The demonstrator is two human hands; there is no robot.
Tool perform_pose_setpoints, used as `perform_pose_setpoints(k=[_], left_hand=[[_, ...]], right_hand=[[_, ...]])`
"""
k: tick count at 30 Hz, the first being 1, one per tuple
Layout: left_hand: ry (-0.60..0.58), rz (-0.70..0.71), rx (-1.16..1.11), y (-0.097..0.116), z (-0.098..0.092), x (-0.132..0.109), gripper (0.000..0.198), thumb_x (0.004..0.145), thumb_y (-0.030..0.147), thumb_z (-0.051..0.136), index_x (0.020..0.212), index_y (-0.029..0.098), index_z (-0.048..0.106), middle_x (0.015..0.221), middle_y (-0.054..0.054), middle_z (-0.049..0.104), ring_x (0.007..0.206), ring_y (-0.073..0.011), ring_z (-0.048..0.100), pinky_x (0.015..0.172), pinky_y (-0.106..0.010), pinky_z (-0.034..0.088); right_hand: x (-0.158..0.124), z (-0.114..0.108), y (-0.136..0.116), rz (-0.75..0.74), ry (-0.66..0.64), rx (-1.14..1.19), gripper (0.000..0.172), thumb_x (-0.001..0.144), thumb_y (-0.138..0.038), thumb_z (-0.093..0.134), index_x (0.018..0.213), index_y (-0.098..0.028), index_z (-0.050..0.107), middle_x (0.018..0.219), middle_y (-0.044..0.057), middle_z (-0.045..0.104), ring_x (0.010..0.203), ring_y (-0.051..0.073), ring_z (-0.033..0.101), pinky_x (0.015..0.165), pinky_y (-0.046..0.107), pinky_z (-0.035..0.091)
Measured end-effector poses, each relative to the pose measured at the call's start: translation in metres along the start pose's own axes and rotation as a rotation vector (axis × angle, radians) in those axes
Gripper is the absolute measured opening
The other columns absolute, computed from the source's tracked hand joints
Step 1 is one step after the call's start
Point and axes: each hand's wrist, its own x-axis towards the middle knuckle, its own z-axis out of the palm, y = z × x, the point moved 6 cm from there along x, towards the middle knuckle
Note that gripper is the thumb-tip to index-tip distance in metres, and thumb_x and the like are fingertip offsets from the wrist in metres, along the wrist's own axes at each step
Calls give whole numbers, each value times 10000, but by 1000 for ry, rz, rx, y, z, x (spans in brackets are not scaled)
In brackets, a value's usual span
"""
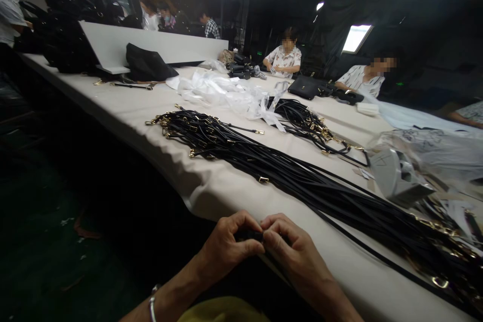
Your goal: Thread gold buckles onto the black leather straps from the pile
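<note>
At the table's near edge, my left hand (236, 239) and my right hand (289, 241) meet with fingers pinched together. Between them is a black strap (252, 235), mostly covered by the fingers, so its fittings do not show clearly. Just beyond my hands lies a long bundle of black straps (287, 166), with gold-coloured buckles and clasps at both ends. One gold buckle (263, 179) rests at the bundle's near side. A bracelet (152, 307) circles my left wrist.
Behind the bundle lie crumpled white plastic wrapping (222, 91) and a second strap pile (302, 115). A grey tape dispenser-like holder (400, 176) stands right. Black bags (304, 86) lie further back. Several people sit or stand around the cloth-covered table (124, 105).
</note>
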Motion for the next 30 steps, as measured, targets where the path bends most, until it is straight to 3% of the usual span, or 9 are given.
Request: perform_pose_setpoints(k=[3,5,7,10,12,16,20,25,30], left_hand=[[-20,-45,-37,-3,-3,0,170,707,215,776,859,161,724,776,9,694,732,-143,586,694,-226,440],[-92,-95,-121,-7,1,2,157,740,218,736,883,153,734,788,-5,693,728,-141,585,693,-230,445],[-177,-156,-266,-13,8,3,190,780,263,701,917,133,716,768,-17,676,683,-133,579,673,-238,452],[-187,-182,-436,-17,11,6,274,792,364,710,927,143,621,737,2,629,626,-115,550,620,-225,432],[-137,-137,-327,-15,6,7,239,806,354,703,879,160,583,742,15,608,649,-114,534,613,-212,408],[-114,-6,93,1,-1,6,90,850,249,646,817,173,611,789,2,639,745,-148,560,693,-237,425],[-81,129,308,16,0,3,106,890,259,612,814,191,584,891,-22,668,861,-184,580,827,-277,416],[-203,-21,242,7,-1,-3,96,932,258,525,872,189,553,894,-4,648,825,-161,560,754,-253,409],[-350,-201,60,-16,-20,-13,266,957,422,510,923,166,574,885,-32,676,777,-155,557,695,-246,411]], right_hand=[[-3,-9,-4,-67,65,-178,87,833,-300,668,840,-231,615,1059,36,662,1009,235,609,878,326,457],[-7,-12,-15,-210,119,-366,258,771,-227,743,1003,-248,632,1107,41,668,1075,266,590,925,365,441],[-11,-7,-27,-346,92,-530,304,773,-198,766,1050,-245,650,1013,49,699,987,278,619,874,384,460],[-12,2,-32,-403,24,-642,161,852,-202,716,1007,-206,671,850,57,701,796,259,637,737,368,481],[-12,5,-32,-404,29,-656,133,895,-207,668,1028,-194,667,846,64,694,768,253,631,699,359,478],[-12,9,-30,-438,43,-716,237,909,-195,650,1146,-202,653,861,68,685,779,261,619,702,369,467],[-11,9,-31,-475,67,-734,120,915,-202,645,1021,-198,701,812,66,690,759,252,630,694,371,458],[-10,1,-29,-497,68,-612,96,862,-234,725,953,-212,706,835,33,757,743,219,686,827,413,479],[-10,-15,-6,-326,66,-451,134,772,-245,787,894,-263,734,829,-6,787,766,243,732,1005,476,461]])
